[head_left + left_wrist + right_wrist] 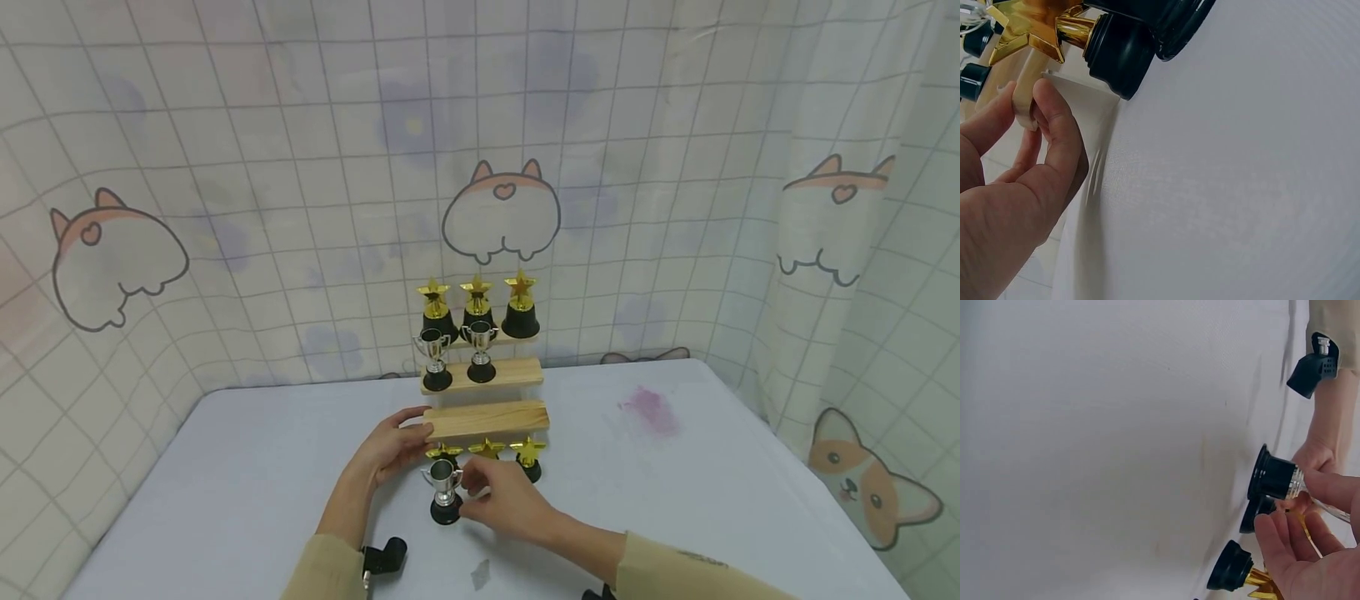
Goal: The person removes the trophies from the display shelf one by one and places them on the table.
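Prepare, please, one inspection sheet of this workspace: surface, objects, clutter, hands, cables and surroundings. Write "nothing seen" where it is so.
Surface: white-covered table, with a pink mark toward the right and a grey diamond mark near the front.
Job's things: three gold star trophies on the top shelf, two silver cups on the middle shelf; three more star trophies and a front cup before the lowest shelf.
Clutter: nothing seen.
Hands: left hand pinches the lowest shelf's left end; right hand is at the front cup, fingers bent; whether it grips is unclear.
Cables: nothing seen; a black device sits at the left wrist.
Surroundings: grid-patterned curtain with printed cartoon dogs.
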`<control>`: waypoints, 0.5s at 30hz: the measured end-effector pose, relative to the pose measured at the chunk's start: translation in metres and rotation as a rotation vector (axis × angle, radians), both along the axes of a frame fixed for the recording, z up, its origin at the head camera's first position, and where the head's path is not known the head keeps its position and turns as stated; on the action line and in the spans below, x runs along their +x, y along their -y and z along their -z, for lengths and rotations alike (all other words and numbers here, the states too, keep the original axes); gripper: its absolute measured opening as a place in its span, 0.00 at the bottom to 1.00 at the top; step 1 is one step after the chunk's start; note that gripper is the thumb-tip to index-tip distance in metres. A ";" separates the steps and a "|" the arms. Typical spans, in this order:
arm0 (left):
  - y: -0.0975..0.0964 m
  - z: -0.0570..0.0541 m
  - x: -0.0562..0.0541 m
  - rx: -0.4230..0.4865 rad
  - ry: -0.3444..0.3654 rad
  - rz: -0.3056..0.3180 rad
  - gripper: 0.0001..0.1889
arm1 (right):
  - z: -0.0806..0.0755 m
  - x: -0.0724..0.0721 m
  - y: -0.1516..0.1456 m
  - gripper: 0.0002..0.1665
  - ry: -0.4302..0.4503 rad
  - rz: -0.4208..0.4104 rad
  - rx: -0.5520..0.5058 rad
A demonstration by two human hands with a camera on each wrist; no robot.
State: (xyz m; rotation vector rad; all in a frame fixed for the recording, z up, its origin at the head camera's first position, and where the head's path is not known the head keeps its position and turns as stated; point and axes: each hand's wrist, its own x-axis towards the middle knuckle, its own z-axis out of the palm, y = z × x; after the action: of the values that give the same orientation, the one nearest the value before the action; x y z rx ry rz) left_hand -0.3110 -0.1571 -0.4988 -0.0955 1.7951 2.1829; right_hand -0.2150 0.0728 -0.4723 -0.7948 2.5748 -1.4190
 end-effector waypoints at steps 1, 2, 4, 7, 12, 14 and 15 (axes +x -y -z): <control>0.000 0.000 0.000 0.002 0.005 -0.003 0.30 | -0.001 0.001 -0.001 0.16 -0.008 -0.006 -0.001; 0.000 -0.001 -0.001 0.002 0.006 -0.005 0.30 | -0.003 0.001 -0.003 0.16 -0.014 -0.011 -0.003; -0.001 -0.001 -0.001 -0.001 0.006 -0.004 0.30 | -0.006 0.003 -0.005 0.16 -0.029 -0.024 -0.009; -0.001 -0.002 -0.002 -0.001 0.006 -0.004 0.30 | -0.013 0.005 -0.007 0.16 -0.031 -0.029 0.005; -0.001 0.000 -0.002 0.007 0.010 -0.002 0.30 | -0.026 0.005 -0.011 0.17 -0.022 -0.008 0.034; -0.001 0.000 -0.002 0.010 0.007 0.001 0.30 | -0.031 0.004 -0.012 0.17 -0.038 -0.001 0.031; 0.000 0.001 -0.002 0.012 0.009 0.001 0.30 | -0.032 0.003 -0.013 0.17 -0.043 0.003 0.031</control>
State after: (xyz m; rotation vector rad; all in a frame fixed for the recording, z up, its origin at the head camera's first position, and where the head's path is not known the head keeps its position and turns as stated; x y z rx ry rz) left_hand -0.3126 -0.1567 -0.4998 -0.1019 1.7773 2.1887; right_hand -0.2116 0.0860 -0.4398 -0.8258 2.6240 -1.3749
